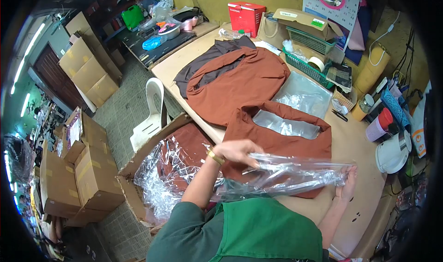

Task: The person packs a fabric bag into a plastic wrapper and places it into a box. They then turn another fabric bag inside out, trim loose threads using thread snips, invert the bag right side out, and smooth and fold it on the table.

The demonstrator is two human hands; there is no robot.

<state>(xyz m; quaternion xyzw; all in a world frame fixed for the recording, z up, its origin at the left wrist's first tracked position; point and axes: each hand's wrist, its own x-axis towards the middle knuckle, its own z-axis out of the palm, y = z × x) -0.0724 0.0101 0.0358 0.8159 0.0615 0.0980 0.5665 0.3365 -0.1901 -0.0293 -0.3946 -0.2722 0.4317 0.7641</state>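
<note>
A clear plastic bag (288, 179) is stretched sideways in front of my chest. My left hand (238, 152), with a gold band at the wrist, is closed on its upper left edge. At the other end, my right hand (348, 180) grips the bag's right side. Just beyond the plastic lies a folded rust-brown garment (286, 147) on the table (364, 202), partly covered by the bag. A clear plastic sheet (288, 125) shows through the garment's opening. Farther back is a larger pile of rust-brown and dark cloth (240, 79).
An open carton (124, 174) with plastic-wrapped brown items stands at left, near a white chair (150, 119). More clear bags (304, 96) lie beyond the garment. Green baskets (307, 68), scissors (340, 115) and a white device (392, 153) line the table's right side.
</note>
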